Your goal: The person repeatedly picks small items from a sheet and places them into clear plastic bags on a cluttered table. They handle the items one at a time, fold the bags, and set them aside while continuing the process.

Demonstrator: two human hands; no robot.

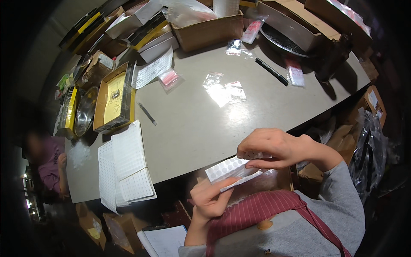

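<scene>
A white sheet of round pale stickers (227,168) is held above the table's near edge, bent along its length. My left hand (210,198) pinches its lower edge between thumb and index finger. From above, my right hand (274,147) is closed on the sheet's right part, with curled fingers and the thumb pressed underneath. Whether a loose sticker sits under those fingertips is hidden. Beyond the hands, small clear zip bags (234,92) lie on the grey table (188,128).
A black marker (272,71) and a thin pen (147,114) lie on the table. Stacked printed sheets (128,158) overhang its left front edge. Cardboard boxes (207,33), a yellow-lined box (114,96) and a round metal pan (284,40) stand around. Another person (51,165) is at far left.
</scene>
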